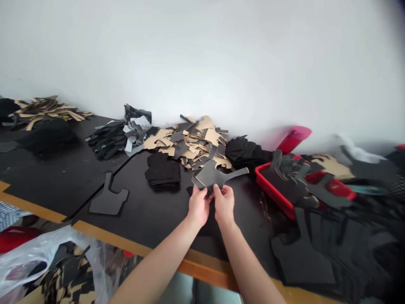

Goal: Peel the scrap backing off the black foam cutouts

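A dark grey cut piece (210,173) with a narrow arm pointing right is held over the black table (139,226). My left hand (199,207) pinches its lower left edge, and my right hand (224,202) grips the lower edge beside it. Another layer with a tan edge shows under the piece. Behind it lies a heap of tan and grey pieces (196,141). A stack of black pieces (163,172) sits left of my hands. Farther left, a similar grey piece (108,200) lies flat.
On the right stands a red basket (275,196) filled with grey pieces, with more grey pieces (303,257) in front. Black strips (109,137) and a tan pile (50,110) lie at left. A plastic bag of scraps (98,261) is below the table edge.
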A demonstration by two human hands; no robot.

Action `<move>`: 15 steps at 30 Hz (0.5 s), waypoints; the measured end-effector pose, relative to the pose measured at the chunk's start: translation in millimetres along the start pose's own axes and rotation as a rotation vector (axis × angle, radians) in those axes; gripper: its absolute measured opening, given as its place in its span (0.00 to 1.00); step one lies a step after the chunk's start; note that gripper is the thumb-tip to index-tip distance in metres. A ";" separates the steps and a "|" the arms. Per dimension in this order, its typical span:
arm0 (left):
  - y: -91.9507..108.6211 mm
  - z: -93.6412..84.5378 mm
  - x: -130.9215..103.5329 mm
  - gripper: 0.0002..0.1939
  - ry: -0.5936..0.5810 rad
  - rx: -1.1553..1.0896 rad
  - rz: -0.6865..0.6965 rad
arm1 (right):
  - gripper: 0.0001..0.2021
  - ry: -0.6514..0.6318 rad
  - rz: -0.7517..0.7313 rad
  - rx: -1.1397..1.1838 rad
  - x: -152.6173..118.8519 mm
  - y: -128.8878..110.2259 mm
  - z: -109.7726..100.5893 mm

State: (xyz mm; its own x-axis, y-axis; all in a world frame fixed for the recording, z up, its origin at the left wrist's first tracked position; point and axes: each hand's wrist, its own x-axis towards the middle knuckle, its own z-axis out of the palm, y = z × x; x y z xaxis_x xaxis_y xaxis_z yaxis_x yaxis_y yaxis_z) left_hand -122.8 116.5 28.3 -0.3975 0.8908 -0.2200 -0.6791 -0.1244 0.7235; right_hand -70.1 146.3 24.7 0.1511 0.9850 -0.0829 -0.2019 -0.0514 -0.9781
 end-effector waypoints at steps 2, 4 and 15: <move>3.8 -1.1 4.9 0.17 -0.020 -0.005 -0.008 | 0.17 -0.048 -0.025 -0.026 5.5 1.9 2.7; 9.7 -2.6 11.1 0.16 -0.059 0.009 0.003 | 0.17 -0.074 -0.077 -0.043 15.0 -1.3 5.1; 17.7 -12.4 18.0 0.14 -0.034 0.297 -0.016 | 0.13 0.100 -0.341 -0.068 151.7 -58.8 48.6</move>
State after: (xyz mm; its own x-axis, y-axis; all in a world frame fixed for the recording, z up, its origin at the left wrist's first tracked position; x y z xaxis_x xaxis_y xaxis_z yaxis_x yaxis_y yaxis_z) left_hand -149.6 125.0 28.9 -0.3643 0.9063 -0.2145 -0.4730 0.0183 0.8809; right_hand -82.3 306.7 78.9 0.2929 0.9266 0.2358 -0.0589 0.2637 -0.9628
